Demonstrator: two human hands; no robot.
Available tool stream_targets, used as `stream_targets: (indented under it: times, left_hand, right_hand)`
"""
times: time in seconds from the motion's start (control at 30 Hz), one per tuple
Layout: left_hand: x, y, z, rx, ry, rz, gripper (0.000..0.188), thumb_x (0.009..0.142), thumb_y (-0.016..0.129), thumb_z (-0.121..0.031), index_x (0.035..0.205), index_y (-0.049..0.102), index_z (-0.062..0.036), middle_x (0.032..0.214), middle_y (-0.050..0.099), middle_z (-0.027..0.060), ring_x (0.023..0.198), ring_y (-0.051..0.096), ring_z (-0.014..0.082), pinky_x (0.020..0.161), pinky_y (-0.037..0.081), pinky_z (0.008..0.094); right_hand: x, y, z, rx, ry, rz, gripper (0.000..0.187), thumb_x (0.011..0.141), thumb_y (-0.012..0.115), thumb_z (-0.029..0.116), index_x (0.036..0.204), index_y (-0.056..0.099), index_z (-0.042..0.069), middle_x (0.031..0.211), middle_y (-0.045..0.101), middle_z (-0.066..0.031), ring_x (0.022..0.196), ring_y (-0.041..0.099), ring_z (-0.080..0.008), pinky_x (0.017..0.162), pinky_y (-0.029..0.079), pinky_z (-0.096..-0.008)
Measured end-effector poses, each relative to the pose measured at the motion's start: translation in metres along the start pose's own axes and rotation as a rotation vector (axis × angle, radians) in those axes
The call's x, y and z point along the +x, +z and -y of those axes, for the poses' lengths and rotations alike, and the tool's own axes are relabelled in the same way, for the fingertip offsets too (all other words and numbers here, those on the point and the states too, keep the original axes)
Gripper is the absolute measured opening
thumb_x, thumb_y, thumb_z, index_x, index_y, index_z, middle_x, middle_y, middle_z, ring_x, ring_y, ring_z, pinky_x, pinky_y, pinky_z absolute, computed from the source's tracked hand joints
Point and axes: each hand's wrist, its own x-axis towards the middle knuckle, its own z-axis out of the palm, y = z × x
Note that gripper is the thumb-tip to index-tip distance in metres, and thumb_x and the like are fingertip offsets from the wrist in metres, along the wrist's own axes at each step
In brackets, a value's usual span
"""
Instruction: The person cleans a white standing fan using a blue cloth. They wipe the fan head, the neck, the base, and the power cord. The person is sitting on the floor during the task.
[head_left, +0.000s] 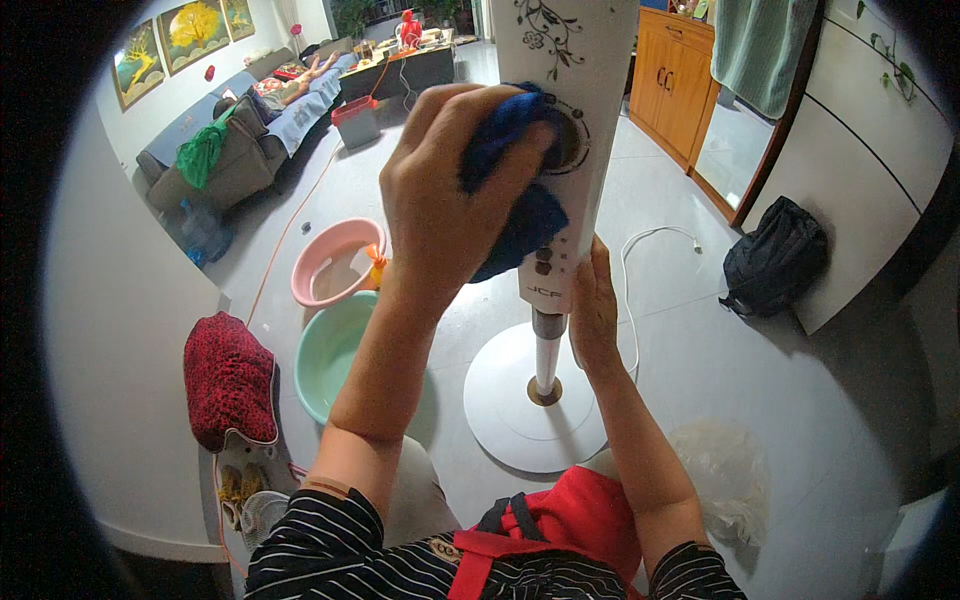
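White floral-printed column [592, 180] could tip if left hand [440, 180], gripping crumpled blue cloth [530, 225], overpushes; right hand [596, 320]: grip unclear.

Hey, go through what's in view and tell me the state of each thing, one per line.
White stand: upright
Blue cloth: bunched up
Left hand: closed around the cloth
Right hand: at the stand's edge, grip partly hidden
Plug: not plugged in
Pink basin: upright, contents unclear
Green basin: upright, contents unclear
Cabinet: doors shut
Black bag: slumped
Plastic bag: crumpled
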Motion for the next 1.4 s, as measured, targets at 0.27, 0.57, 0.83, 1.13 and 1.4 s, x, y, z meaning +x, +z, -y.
stream_targets:
  times: [0.27, 0.57, 0.83, 1.13, 1.4]
  left_hand:
    - [0.023, -0.006, -0.031, 0.363, 0.316, 0.213, 0.031, 0.066, 0.077, -0.025, 0.091, 0.066, -0.0118, 0.095, 0.062, 0.0029, 0.078, 0.064, 0.0173, 0.066, 0.054, 0.028]
    - [-0.056, 0.003, 0.007, 0.135, 0.345, 0.185, 0.036, 0.065, 0.073, -0.02, 0.099, 0.06, -0.0178, 0.112, 0.053, 0.0076, 0.087, 0.058, 0.0205, 0.067, 0.051, 0.0293]
    - [-0.216, 0.059, 0.027, -0.683, -1.025, 0.238, 0.031, 0.092, 0.042, -0.025, 0.103, 0.054, 0.0014, 0.088, 0.059, 0.0102, 0.084, 0.055, 0.0164, 0.077, 0.046, 0.0291]
    - [-0.326, 0.104, 0.107, -0.492, -1.057, 1.038, 0.043, 0.078, 0.057, -0.037, 0.096, 0.064, 0.0013, 0.087, 0.064, 0.0165, 0.082, 0.06, 0.0234, 0.077, 0.045, 0.0389]
    - [-0.181, 0.083, 0.139, -0.786, -1.315, 0.43, 0.047, 0.085, 0.056, -0.036, 0.115, 0.051, 0.0, 0.097, 0.058, 0.015, 0.082, 0.06, 0.0185, 0.065, 0.053, 0.0282]
  right_hand:
    - [-0.003, 0.002, 0.004, -0.032, -0.051, -0.002, 0.057, 0.091, 0.03, 0.052, 0.132, 0.031, 0.011, 0.114, 0.048, -0.013, 0.106, 0.052, -0.0201, 0.091, 0.045, -0.0384]
    - [-0.003, -0.003, 0.015, -0.035, -0.015, -0.009, 0.055, 0.093, 0.03, 0.048, 0.134, 0.032, 0.011, 0.113, 0.044, -0.0162, 0.11, 0.046, -0.0234, 0.092, 0.04, -0.0386]
    - [-0.003, 0.003, 0.002, -0.156, -0.141, -0.043, 0.058, 0.092, 0.026, 0.052, 0.134, 0.03, 0.012, 0.126, 0.042, -0.015, 0.118, 0.044, -0.0254, 0.097, 0.04, -0.0384]
    - [-0.002, 0.001, -0.016, -0.365, -0.48, -0.013, 0.047, 0.095, 0.034, 0.035, 0.134, 0.031, 0.008, 0.136, 0.033, -0.0176, 0.121, 0.038, -0.0316, 0.097, 0.04, -0.0416]
    - [-0.007, -0.024, -0.015, 0.171, 0.067, 0.026, 0.049, 0.093, 0.037, 0.046, 0.115, 0.056, 0.007, 0.118, 0.055, -0.0123, 0.109, 0.054, -0.0239, 0.089, 0.045, -0.0373]
